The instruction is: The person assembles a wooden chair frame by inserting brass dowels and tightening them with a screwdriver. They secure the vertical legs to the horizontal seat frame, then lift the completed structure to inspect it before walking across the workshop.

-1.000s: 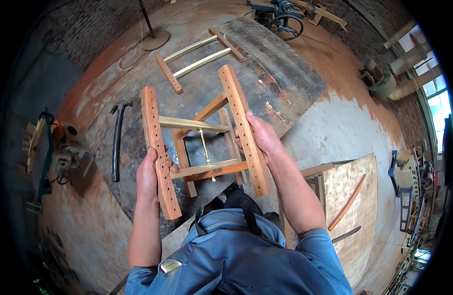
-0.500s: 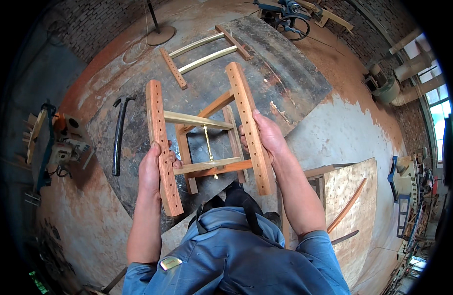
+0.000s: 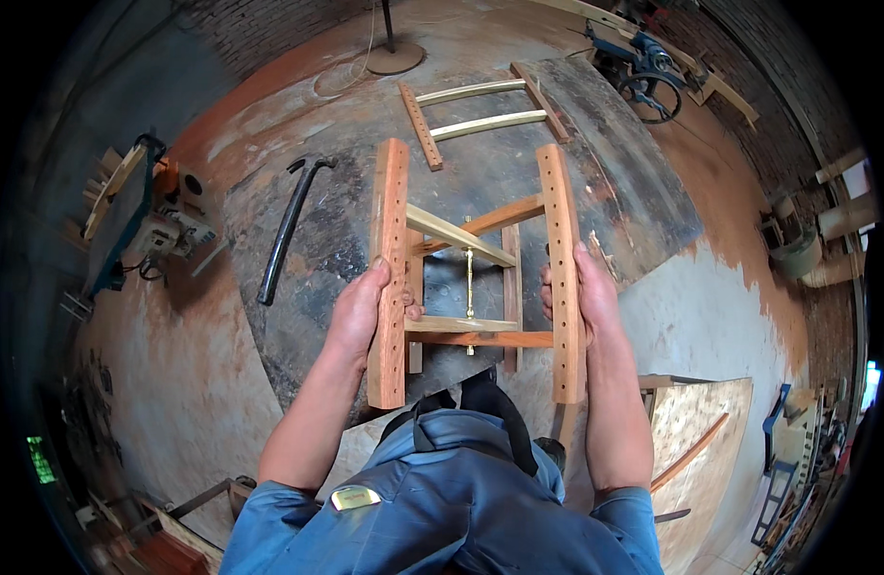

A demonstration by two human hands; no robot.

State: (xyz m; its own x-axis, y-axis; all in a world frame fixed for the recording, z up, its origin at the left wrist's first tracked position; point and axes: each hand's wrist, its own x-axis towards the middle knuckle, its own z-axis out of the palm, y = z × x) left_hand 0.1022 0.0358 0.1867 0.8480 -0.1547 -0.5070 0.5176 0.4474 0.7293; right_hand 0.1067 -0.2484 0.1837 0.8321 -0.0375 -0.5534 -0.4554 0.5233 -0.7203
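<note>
Between my hands I hold a wooden folding stool frame. It has two thick rails drilled with rows of small holes, joined by crossing slats. My left hand [image 3: 360, 305] is wrapped round the left rail [image 3: 388, 225], its fingertips showing on the inner side. The right rail [image 3: 563, 278] is gripped by my right hand [image 3: 598, 292], with fingers curled behind it. A thin brass rod [image 3: 470, 283] runs through the middle of the slats. Two further wooden bars lie beneath, partly hidden by the slats.
A dark worktable [image 3: 346, 196] lies under the frame. On it are a black-handled claw hammer [image 3: 287, 244] at left and a second drilled wooden frame [image 3: 490, 123] at the far side. A plywood box [image 3: 701, 422] stands at right, and machines stand at both sides.
The held frame has swung from a tilt to nearly straight, its rails now about upright in view. Both hands keep their grip. The whole scene has shifted right as my head turned.
</note>
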